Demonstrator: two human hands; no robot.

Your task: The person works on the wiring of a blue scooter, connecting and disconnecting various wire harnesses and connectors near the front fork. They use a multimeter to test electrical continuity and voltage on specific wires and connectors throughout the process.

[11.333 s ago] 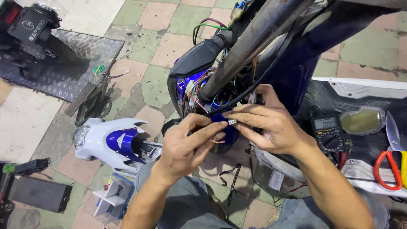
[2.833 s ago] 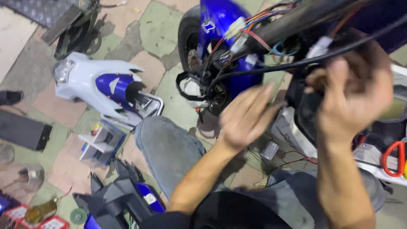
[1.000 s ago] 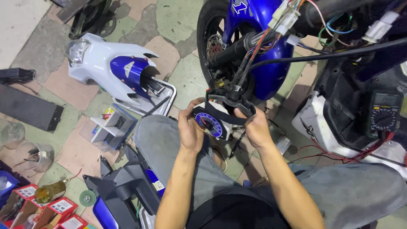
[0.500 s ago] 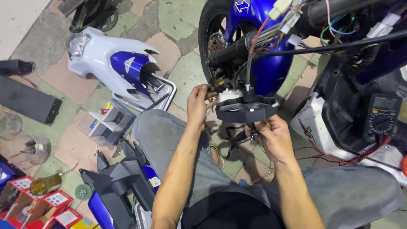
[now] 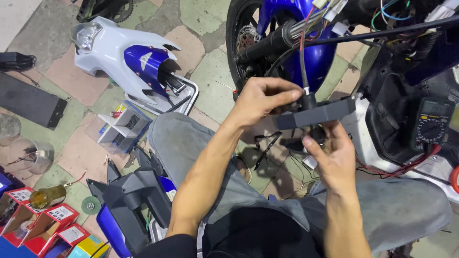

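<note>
- The left hand gripped the top edge of a dark instrument panel, fingers curled around it where a cable plugged into its back.
- The right hand was closed on the underside of the same panel, thumb up against its lower edge.
- The panel was held in the air, tilted, just in front of the motorcycle's front wheel and above the person's knees.
- The cable ran up from the panel toward a bundle of coloured wires by the blue fender, above the panel.
- To the right of the panel, a multimeter lay in the opened body of the motorcycle, with red leads trailing below it.
- Well to the left of the panel, a white and blue front fairing lay on the paved floor.
- A small open box of parts sat near the fairing, left of the panel.
- Lower left of the panel, red cartons and a dark plastic cover lay on the floor.
</note>
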